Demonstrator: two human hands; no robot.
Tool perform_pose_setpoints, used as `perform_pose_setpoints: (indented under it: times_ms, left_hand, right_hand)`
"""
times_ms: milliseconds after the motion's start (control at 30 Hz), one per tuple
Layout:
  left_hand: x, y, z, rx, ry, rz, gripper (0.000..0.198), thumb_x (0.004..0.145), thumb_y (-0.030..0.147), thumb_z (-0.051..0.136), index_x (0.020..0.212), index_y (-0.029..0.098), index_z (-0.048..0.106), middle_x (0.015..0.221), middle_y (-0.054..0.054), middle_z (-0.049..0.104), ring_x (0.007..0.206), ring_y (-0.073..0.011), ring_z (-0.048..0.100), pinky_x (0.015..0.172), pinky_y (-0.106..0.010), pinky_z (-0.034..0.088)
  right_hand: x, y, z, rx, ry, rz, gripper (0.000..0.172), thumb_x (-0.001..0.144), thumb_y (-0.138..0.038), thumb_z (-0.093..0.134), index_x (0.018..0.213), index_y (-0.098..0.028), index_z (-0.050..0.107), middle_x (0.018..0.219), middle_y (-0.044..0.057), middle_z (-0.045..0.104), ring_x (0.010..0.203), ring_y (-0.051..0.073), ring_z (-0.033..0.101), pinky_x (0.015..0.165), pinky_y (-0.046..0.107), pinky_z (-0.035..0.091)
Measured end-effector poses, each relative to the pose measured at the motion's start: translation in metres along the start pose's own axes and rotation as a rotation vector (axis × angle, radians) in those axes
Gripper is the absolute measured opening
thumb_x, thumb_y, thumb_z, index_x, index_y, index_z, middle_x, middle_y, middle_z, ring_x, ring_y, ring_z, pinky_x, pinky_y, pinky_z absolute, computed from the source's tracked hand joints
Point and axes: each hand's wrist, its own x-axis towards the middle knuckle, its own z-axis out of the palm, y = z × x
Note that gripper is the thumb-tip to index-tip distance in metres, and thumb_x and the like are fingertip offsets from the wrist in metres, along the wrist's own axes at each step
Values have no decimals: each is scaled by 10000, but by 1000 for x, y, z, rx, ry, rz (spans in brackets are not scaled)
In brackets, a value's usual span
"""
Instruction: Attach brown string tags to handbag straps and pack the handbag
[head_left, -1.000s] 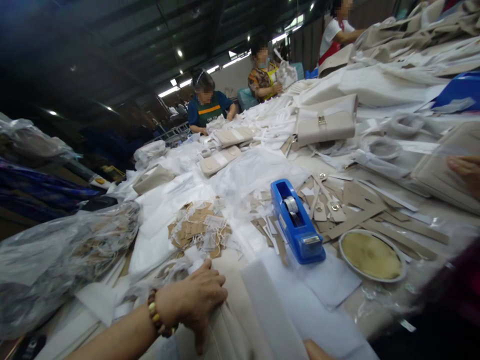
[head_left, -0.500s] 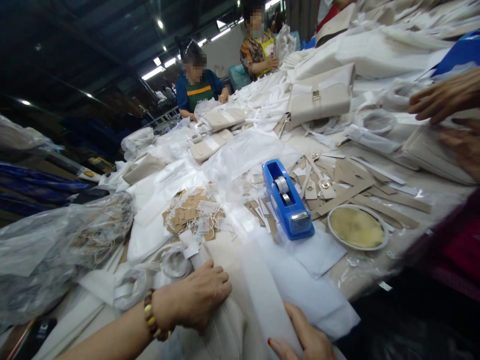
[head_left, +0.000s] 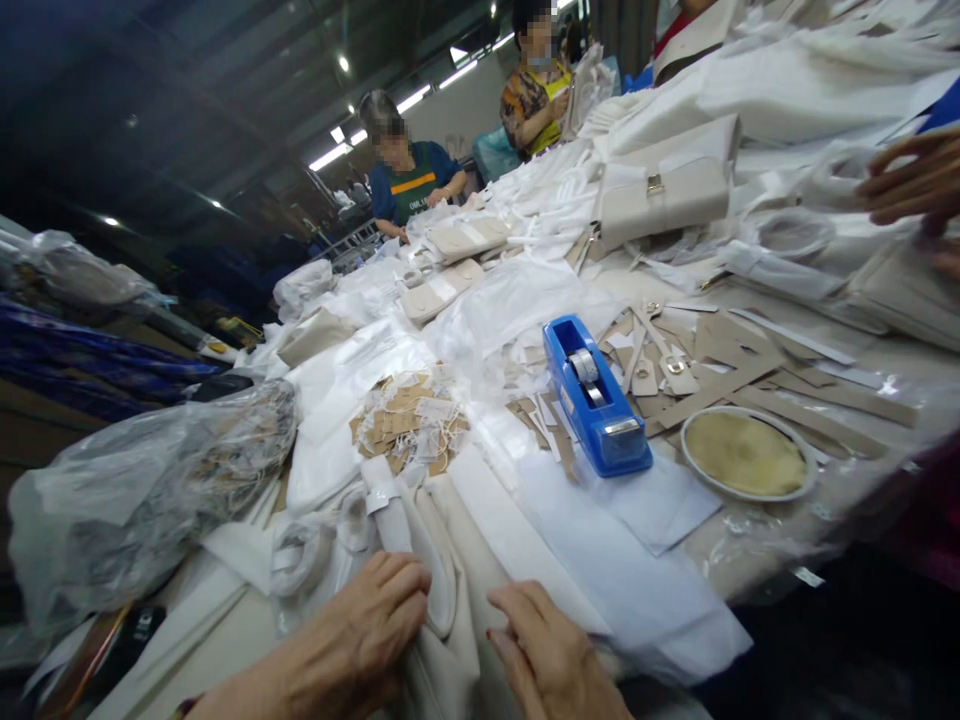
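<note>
Cream bag (head_left: pixel 442 600) now lies between left hand (head_left: pixel 360 630) and newly arrived right hand (head_left: pixel 551 660), fingers flat.

We look down a long worktable (head_left: pixel 862 395) running toward a pale far wall (head_left: pixel 472 105). Above us the dark roof (head_left: pixel 187 90) carries strip lights (head_left: pixel 334 155) and small spot lamps (head_left: pixel 343 63). Everything off the table's left edge lies in shadow.

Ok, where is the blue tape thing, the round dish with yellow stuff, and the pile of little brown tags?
Blue plastic tape dispenser (head_left: pixel 596 410), head view, on its side wall.
Round white dish of yellow paste (head_left: pixel 750 492), head view, on its near rim.
Pile of small brown paper tags (head_left: pixel 409 422), head view, on the pile's middle.
</note>
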Motion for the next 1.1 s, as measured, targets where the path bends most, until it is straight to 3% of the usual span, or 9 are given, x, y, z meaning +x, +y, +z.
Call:
perform_pose_setpoints:
  times_ms: [133, 200, 300, 400, 500, 667, 867, 967, 1100]
  left_hand:
    - [-22, -1, 1, -41, 96, -14, 430, 497, -35, 438, 852, 206, 461, 1003, -23, 544, 971, -195, 461, 866, -330, 384]
    - [-31, 0, 1, -58, 190, -9, 382, 561, -37, 452, 850, 210, 492, 970, -12, 568, 955, -180, 478, 877, -314, 390]
    - [-42, 2, 0, -102, 333, -9, 255, 669, -7, 515, 802, 210, 521, 920, 5, 596, 909, -154, 500, 852, -272, 407]
    - [-49, 5, -2, -101, 365, 0, 204, 691, 18, 578, 757, 204, 525, 890, 14, 606, 858, -142, 507, 806, -256, 421]
    - [-56, 5, -2, -67, 363, 2, 184, 703, 26, 575, 742, 197, 522, 862, 6, 602, 838, -142, 508, 804, -260, 429]
    - [-70, 2, -6, -65, 354, -12, 169, 725, 26, 536, 740, 191, 503, 863, -1, 599, 859, -140, 515, 818, -260, 428]
    - [-91, 25, -22, 200, 415, -30, 368, 744, 222, 534, 1111, 190, 533, 1102, -65, 613, 1112, -203, 474, 1022, -369, 334]
    - [-94, 39, -6, 308, 434, 52, 250, 830, 226, 468, 1052, 248, 580, 1048, -27, 644, 1123, -184, 476, 1091, -416, 231]
    - [-94, 48, 32, 506, 482, 63, 267, 861, 145, 428, 994, 254, 633, 1063, 35, 629, 1126, -161, 456, 1117, -370, 176]
  right_hand:
    - [5, -4, 19, 232, -58, -28, 327, 830, -48, 362, 1097, -161, 513, 973, 79, 569, 860, 134, 578, 770, 217, 496]
    - [17, -6, 25, 219, -70, -73, 280, 851, -71, 361, 1033, -156, 557, 968, 88, 570, 895, 148, 559, 786, 231, 483]
    - [42, -11, 24, 77, -192, -153, 185, 897, -166, 424, 971, -181, 593, 935, 65, 598, 851, 147, 556, 739, 220, 463]
    - [69, -18, 14, -99, -423, -389, 138, 886, -315, 526, 915, -209, 609, 917, 18, 632, 795, 133, 553, 694, 208, 423]
    - [88, -28, 8, -167, -567, -617, 223, 855, -411, 558, 793, -201, 596, 863, -21, 646, 750, 122, 528, 704, 230, 390]
    - [93, -48, 22, -287, -610, -715, 97, 835, -220, 547, 756, -169, 575, 757, 4, 654, 710, 156, 533, 658, 296, 356]
    - [92, -57, 49, -290, -674, -702, 74, 802, -140, 488, 809, -129, 560, 733, 57, 666, 622, 172, 585, 594, 307, 358]
    - [97, -56, 54, -288, -720, -677, 86, 787, -148, 493, 824, -123, 567, 737, 70, 672, 636, 187, 612, 571, 301, 363]
    - [108, -64, 52, -290, -795, -623, 120, 769, -135, 515, 867, -116, 581, 768, 96, 684, 706, 213, 644, 568, 280, 373]
